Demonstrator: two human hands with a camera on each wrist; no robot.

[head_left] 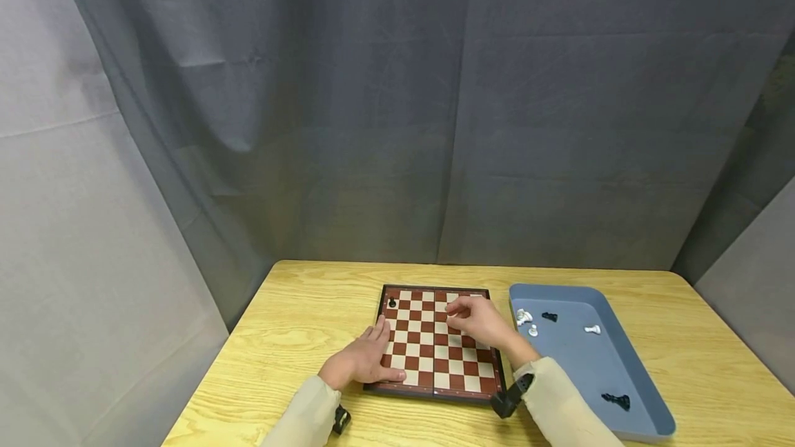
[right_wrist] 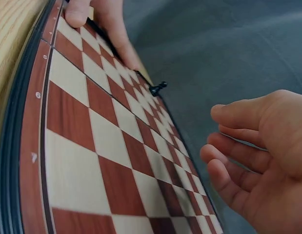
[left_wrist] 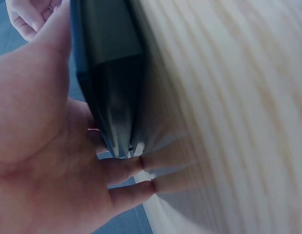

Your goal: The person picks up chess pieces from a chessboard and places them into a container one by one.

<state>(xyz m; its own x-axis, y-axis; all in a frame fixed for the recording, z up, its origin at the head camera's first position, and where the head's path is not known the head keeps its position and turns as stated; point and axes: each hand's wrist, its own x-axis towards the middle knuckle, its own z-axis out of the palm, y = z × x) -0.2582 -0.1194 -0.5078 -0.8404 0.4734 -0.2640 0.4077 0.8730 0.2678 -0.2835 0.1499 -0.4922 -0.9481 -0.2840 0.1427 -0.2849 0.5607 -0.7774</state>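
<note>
A brown-and-cream chessboard (head_left: 413, 364) lies unfolded on the table, its middle seam running away from me. My left hand (head_left: 365, 357) rests at its left edge with fingers extended and thumb on the near corner; in the left wrist view, some fingertips reach the tabletop beside the dark board edge (left_wrist: 111, 63). Above the far right squares is my right hand (head_left: 479, 321). Its fingers are loosely bent, thumb and forefinger apart, and I see nothing between them in the right wrist view. A black pawn (head_left: 392, 302) stands near the far left corner, also visible as a dark pawn (right_wrist: 158, 88).
Right of the board sits a blue-grey tray (head_left: 577, 364). It holds several white pieces (head_left: 524, 316), a small dark piece (head_left: 549, 316), a white piece (head_left: 593, 329) lying down and a larger black piece (head_left: 616, 401). Grey curtains (head_left: 385, 123) hang behind the wooden table (head_left: 298, 323).
</note>
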